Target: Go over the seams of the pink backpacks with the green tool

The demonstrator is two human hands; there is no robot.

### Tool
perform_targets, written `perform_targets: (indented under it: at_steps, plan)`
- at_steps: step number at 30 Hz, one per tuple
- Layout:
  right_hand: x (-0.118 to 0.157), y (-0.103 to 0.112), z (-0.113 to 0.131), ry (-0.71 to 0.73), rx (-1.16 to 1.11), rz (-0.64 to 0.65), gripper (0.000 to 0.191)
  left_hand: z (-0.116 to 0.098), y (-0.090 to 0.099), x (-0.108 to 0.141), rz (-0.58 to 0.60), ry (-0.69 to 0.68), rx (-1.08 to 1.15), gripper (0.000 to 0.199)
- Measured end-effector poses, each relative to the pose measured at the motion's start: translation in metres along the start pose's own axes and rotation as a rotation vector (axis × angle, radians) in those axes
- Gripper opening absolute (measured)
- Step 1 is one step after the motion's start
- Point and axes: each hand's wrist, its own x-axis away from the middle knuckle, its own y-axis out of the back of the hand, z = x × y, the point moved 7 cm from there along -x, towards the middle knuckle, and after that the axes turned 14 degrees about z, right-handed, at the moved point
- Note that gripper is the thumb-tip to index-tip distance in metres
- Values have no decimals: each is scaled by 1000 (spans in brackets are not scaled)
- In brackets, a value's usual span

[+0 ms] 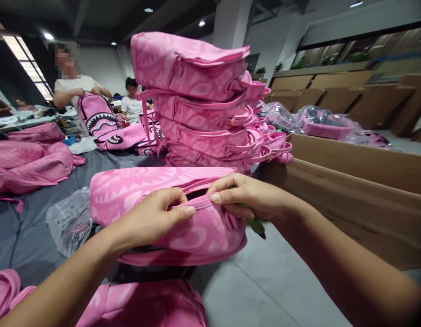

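A pink backpack (128, 195) with a pale shark-teeth pattern lies on its side before me, one zipped opening parted. My left hand (162, 211) is closed on the edge of that opening, thumb outside and fingers tucked in. Farther right along the same edge, my right hand (248, 195) pinches the zipper border between thumb and fingers. A green tool with a dark tip (256, 225), its kind unclear, sticks out below the right palm, tucked in that hand. The backpack's inside is dark and mostly hidden.
Behind it rises a stack of pink backpacks (200, 113). To the right stands a large cardboard box (360, 181). A clear plastic bag (69, 222) lies left on the grey-covered table (33, 231). More pink bags (33, 159) lie there. A co-worker (77, 86) holds a pink backpack at the back left.
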Motion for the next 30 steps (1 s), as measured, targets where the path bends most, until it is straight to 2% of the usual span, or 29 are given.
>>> perform_targets:
  at_steps: [3,6,9,11,13,15,18,23,30]
  plan:
    - [-4,-5,7,7,8,13,25,-2,-3,1,102,34,62,30]
    - [-8,-7,9,10,-15,15,25,-3,-3,1,95,30,133,32]
    - [-12,-7,8,-3,-37,10,24,-5,-4,1,8,-2,119,27]
    - [-14,-7,9,3,-28,5,24,-3,-3,0,-98,-2,89,28]
    - [-17,-7,10,16,-20,0,23,2,-2,-2,-195,-11,130,39]
    - [-21,-8,11,24,-32,-4,24,7,-1,-6,-221,-33,230,54]
    - [-25,-10,12,37,-45,-18,27,12,2,-10,-186,-53,336,64]
    - [-28,-15,8,5,-58,27,31,16,6,-6,-165,-35,381,66]
    - [-27,-18,9,-11,-38,30,34,23,2,-6,-169,-21,389,67]
